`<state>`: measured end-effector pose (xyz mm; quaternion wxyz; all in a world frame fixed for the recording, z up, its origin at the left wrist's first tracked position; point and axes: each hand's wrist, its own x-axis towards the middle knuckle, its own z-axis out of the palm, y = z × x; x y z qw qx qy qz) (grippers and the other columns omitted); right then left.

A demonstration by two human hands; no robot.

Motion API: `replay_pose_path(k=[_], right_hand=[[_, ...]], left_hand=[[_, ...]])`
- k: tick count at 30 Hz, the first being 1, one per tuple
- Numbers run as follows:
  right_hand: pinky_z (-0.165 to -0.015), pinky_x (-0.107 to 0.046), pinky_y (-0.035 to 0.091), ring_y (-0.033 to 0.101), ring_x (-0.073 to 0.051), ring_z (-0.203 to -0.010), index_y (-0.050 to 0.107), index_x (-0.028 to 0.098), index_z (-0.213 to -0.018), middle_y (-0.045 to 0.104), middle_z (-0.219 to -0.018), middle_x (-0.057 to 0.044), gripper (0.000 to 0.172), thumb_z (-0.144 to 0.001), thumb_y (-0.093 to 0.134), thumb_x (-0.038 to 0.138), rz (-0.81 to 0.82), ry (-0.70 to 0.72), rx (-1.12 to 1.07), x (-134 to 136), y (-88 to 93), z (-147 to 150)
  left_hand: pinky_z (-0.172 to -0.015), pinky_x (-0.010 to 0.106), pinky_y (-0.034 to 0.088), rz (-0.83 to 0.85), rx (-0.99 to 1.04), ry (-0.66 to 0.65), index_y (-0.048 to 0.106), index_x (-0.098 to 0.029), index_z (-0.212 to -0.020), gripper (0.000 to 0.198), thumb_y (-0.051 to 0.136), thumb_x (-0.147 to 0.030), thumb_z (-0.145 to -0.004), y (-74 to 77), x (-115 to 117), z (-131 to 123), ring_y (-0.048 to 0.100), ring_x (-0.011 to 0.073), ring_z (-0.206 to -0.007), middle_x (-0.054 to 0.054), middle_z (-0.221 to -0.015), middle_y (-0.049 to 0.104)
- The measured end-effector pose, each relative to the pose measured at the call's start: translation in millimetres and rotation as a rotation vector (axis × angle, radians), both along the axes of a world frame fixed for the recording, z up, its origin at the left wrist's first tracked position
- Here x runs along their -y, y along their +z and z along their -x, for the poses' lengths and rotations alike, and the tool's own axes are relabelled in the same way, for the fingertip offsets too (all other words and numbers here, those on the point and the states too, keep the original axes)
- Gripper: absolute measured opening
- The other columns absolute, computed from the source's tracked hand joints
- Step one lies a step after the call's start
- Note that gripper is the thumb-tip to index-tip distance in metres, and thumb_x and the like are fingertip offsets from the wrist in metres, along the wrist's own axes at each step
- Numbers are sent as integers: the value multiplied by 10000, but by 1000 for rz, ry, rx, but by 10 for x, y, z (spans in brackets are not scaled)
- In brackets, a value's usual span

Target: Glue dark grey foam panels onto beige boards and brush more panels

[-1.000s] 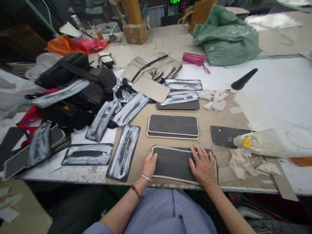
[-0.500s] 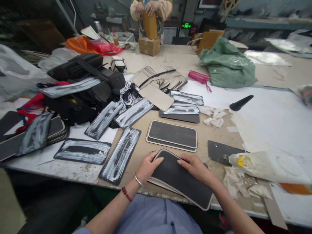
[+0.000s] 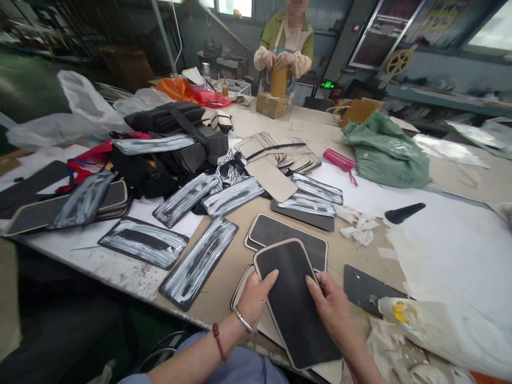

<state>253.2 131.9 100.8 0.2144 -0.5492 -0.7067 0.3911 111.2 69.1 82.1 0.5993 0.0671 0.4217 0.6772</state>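
Note:
My left hand (image 3: 256,297) and my right hand (image 3: 334,309) grip a black rounded panel with a tan edge (image 3: 294,301), holding it lifted and turned lengthwise away from me. Under it lies a tan-edged panel (image 3: 240,285) on the brown board. Just beyond sits a pair of black panels (image 3: 316,248). Black pieces smeared with white glue (image 3: 200,261) lie to the left.
Black bags (image 3: 168,144) and plastic bags are heaped at the left. A fan of tan panels (image 3: 280,152), a pink bottle (image 3: 339,159) and a green sack (image 3: 384,152) lie further back. A glue bag (image 3: 436,330) and a black scraper (image 3: 404,213) are on the right. Another person (image 3: 285,50) stands at the far end.
Both hands picked the top black panel off the stack and turned it from crosswise to lengthwise. The view tilted up, showing the person at the far end.

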Motion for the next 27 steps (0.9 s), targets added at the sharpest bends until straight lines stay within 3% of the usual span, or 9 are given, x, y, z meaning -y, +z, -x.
replay_pose_path(k=[5, 7, 11, 13, 16, 23, 27], right_hand=[[-571, -266, 385, 473, -149, -584, 494, 212, -666, 496, -604, 18, 335, -754, 455, 533, -5, -6, 11, 127, 140, 48], [-615, -279, 416, 515, -165, -641, 537, 201, -733, 548, -651, -1, 347, -759, 464, 539, 127, 62, -80, 125, 243, 55], [-667, -325, 466, 580, -184, -676, 575, 179, -964, 622, -712, -21, 405, -771, 495, 526, 575, 146, -334, 92, 411, 40], [-628, -324, 476, 584, -184, -631, 585, 161, -988, 632, -688, -23, 440, -749, 532, 527, 656, 120, -372, 99, 429, 32], [-600, -303, 475, 588, -194, -637, 608, 153, -981, 638, -666, -21, 455, -738, 541, 533, 539, 69, -310, 140, 398, 44], [-678, -294, 461, 612, -230, -779, 643, 198, -893, 667, -771, -53, 384, -802, 433, 506, 53, 43, 59, 262, 340, 160], [-645, -277, 450, 624, -207, -717, 634, 216, -864, 670, -737, -55, 329, -837, 395, 440, -194, 46, 191, 331, 268, 204]], left_hand=[[-866, 389, 465, 39, -27, 16, 620, -101, -1003, 405, 674, -344, -683, 13, 46, 25, 629, 246, -883, 111, -965, 681], [-861, 383, 469, 32, -48, -20, 630, -105, -984, 380, 658, -354, -698, 30, 77, 35, 628, 247, -886, 108, -964, 682], [-863, 362, 471, -19, -95, -150, 629, -122, -1005, 356, 622, -353, -734, 106, 151, 47, 614, 242, -929, 100, -994, 674], [-875, 356, 467, -14, -98, -197, 625, -124, -1016, 359, 611, -357, -743, 136, 186, 43, 607, 239, -948, 100, -1011, 669], [-902, 343, 452, 13, -102, -187, 602, -137, -1060, 388, 631, -333, -727, 156, 222, 24, 588, 229, -988, 92, -1061, 650], [-939, 343, 420, 4, -113, -117, 578, -173, -1101, 470, 697, -256, -654, 150, 213, -17, 583, 212, -996, 77, -1097, 634], [-939, 340, 417, 39, -161, -86, 598, -169, -1066, 471, 718, -241, -616, 127, 197, -28, 589, 208, -980, 79, -1067, 648]])
